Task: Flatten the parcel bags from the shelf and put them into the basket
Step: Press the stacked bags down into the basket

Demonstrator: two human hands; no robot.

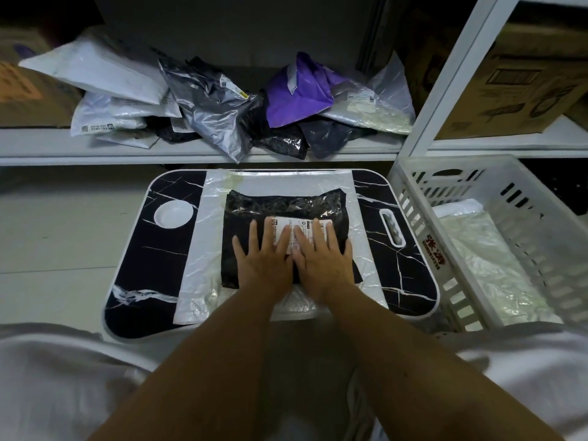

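- Crinkled black plastic parcel bag with white label (286, 211): lies on a white plastic bag (203, 249), centre of the black marble-pattern bench (171, 237).
- Left hand (264, 259), right hand (321, 259): both flat, fingers straight, pressing the bag side by side.
- Step: flattening; next calls for lifting it rightward into the white slotted plastic basket (413, 198).
- Shelf (47, 144): more bags (216, 106) heaped behind.

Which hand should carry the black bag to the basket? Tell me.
Probably the right hand. The basket stands on the right side of the tray, nearer that hand. Both it and the left hand press flat on the black bag.
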